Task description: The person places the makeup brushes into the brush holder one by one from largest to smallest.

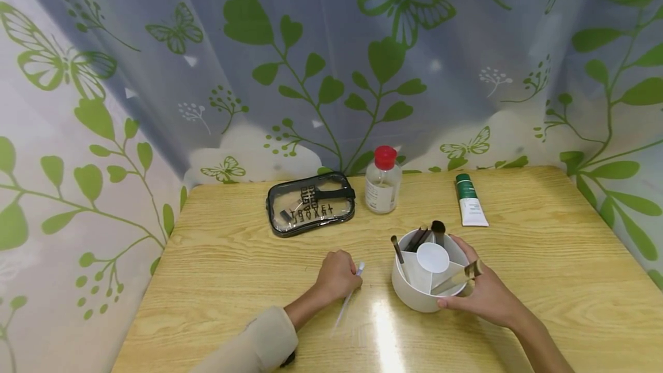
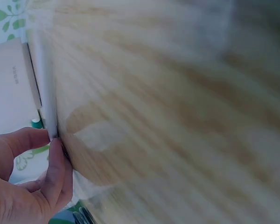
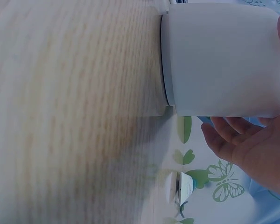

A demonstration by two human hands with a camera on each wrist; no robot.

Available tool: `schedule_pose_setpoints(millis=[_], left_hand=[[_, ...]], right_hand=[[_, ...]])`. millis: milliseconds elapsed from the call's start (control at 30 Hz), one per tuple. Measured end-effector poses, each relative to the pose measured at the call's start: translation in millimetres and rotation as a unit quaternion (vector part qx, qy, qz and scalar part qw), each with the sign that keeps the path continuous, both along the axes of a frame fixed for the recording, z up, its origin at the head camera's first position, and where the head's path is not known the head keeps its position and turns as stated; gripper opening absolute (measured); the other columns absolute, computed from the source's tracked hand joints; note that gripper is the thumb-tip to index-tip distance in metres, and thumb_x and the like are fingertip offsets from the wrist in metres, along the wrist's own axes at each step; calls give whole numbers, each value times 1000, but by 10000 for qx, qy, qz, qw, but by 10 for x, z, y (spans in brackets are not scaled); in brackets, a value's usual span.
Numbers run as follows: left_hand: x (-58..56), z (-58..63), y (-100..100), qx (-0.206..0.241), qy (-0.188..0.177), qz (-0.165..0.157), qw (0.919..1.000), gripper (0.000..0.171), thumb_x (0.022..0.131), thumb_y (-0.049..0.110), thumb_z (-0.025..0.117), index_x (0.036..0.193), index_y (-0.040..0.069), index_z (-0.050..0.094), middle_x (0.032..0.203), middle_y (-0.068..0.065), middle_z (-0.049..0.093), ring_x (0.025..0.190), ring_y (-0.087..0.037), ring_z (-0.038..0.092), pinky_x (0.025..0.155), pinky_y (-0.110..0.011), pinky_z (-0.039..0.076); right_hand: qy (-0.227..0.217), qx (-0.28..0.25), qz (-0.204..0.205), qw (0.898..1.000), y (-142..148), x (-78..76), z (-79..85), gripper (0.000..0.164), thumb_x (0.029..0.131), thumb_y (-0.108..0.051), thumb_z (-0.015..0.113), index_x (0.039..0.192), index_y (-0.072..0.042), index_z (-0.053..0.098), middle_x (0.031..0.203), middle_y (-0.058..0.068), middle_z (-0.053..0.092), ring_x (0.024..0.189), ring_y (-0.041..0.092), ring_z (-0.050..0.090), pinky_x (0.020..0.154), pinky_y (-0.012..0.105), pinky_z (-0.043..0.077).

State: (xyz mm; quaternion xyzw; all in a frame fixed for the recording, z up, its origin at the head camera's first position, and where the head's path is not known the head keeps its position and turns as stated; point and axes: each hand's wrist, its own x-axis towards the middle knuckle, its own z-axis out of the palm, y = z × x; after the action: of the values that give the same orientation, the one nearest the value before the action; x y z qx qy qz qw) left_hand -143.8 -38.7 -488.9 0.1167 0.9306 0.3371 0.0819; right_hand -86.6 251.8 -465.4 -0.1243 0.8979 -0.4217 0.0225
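My left hand (image 1: 338, 276) pinches a thin whitish stick with a pale tip (image 1: 360, 268) just above the table. In the left wrist view the thumb and fingers of the left hand (image 2: 42, 172) meet on this stick (image 2: 47, 93); its exact kind cannot be told. A round white divided organizer (image 1: 414, 297) stands to the right, with my right hand (image 1: 489, 298) gripping its right side, thumb in front and fingers behind. Makeup brushes (image 1: 438, 229) with dark heads and a brush with a light handle (image 1: 458, 278) lean in its compartments. The right wrist view shows the organizer's smooth wall (image 3: 224, 60).
Behind the hands lie a clear travel pouch (image 1: 311, 203) with black trim and a red-capped bottle (image 1: 383, 183). A green and white tube (image 1: 470, 200) lies at the back right. A patterned curtain (image 1: 321, 73) hangs along the wooden table's (image 1: 217, 281) far edge.
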Motion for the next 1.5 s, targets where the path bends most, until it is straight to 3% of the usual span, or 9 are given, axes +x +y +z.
schedule_pose_setpoints(millis=[267, 500, 700, 867, 1000, 1200, 1267, 1433, 1500], left_hand=[[7, 8, 21, 46, -90, -63, 9999, 42, 63, 1, 65, 38, 18, 37, 35, 11, 27, 36, -4, 22, 35, -16, 19], [-11, 51, -5, 536, -400, 0, 9978, 12, 67, 3, 71, 58, 5, 63, 53, 2, 56, 47, -8, 47, 44, -17, 43], [-44, 211, -25, 1056, -574, -74, 9927, 6, 70, 4, 71, 71, 3, 65, 63, -2, 63, 51, -7, 52, 45, -18, 46], [-54, 351, -40, 1675, -745, -177, 9829, 9, 73, 3, 65, 82, 1, 64, 73, -4, 64, 61, -8, 56, 53, -18, 49], [-33, 468, -50, 2424, -808, -329, 9662, 13, 76, 2, 61, 88, -1, 62, 80, -9, 65, 68, -10, 59, 59, -21, 53], [-30, 631, -23, 3351, -439, -419, 9402, 14, 81, -2, 62, 93, -5, 57, 90, -16, 63, 79, -9, 59, 71, -22, 55], [-38, 679, -19, 3831, -438, -384, 9219, 15, 81, -5, 61, 95, -9, 54, 90, -15, 62, 80, -9, 59, 73, -23, 56], [-64, 793, 2, 5164, -602, 112, 8542, 17, 84, -11, 54, 99, -13, 48, 86, -4, 58, 77, -9, 60, 74, -24, 57], [-77, 814, 9, 5463, -563, 324, 8351, 16, 84, -11, 53, 100, -11, 48, 86, -3, 58, 76, -10, 61, 74, -23, 57]], right_hand=[[51, 47, -34, 10000, -5, -1, 0, 113, 64, -28, 86, 151, -17, 16, 136, 19, 47, 117, 15, 45, 93, 60, 40], [102, -13, 2, 9999, 5, 0, -9, 113, 63, -26, 86, 151, -14, 16, 136, 20, 47, 117, 8, 43, 93, 61, 40], [68, 25, -24, 10000, 1, 1, -9, 112, 64, -28, 86, 151, -18, 16, 136, 19, 47, 116, 5, 42, 93, 60, 40], [88, 80, -42, 9999, 4, 1, -16, 113, 63, -28, 86, 151, -18, 15, 135, 19, 47, 116, 8, 43, 92, 59, 41], [78, 73, -37, 9999, 4, 2, -19, 113, 64, -28, 86, 151, -18, 15, 136, 19, 47, 116, 8, 43, 92, 60, 41], [77, 47, -44, 9999, -7, 5, -3, 114, 63, -28, 87, 151, -16, 15, 136, 20, 46, 117, 19, 45, 93, 61, 40], [78, 38, -46, 10000, -10, 5, 1, 113, 63, -28, 87, 151, -16, 16, 135, 20, 47, 117, 19, 45, 93, 62, 40], [78, 21, -35, 10000, -15, 7, 8, 113, 63, -27, 87, 150, -13, 16, 135, 20, 47, 117, 21, 46, 93, 62, 40], [81, 31, -36, 10000, -15, 8, 4, 113, 63, -27, 87, 150, -12, 16, 135, 21, 47, 117, 24, 46, 93, 62, 40]])
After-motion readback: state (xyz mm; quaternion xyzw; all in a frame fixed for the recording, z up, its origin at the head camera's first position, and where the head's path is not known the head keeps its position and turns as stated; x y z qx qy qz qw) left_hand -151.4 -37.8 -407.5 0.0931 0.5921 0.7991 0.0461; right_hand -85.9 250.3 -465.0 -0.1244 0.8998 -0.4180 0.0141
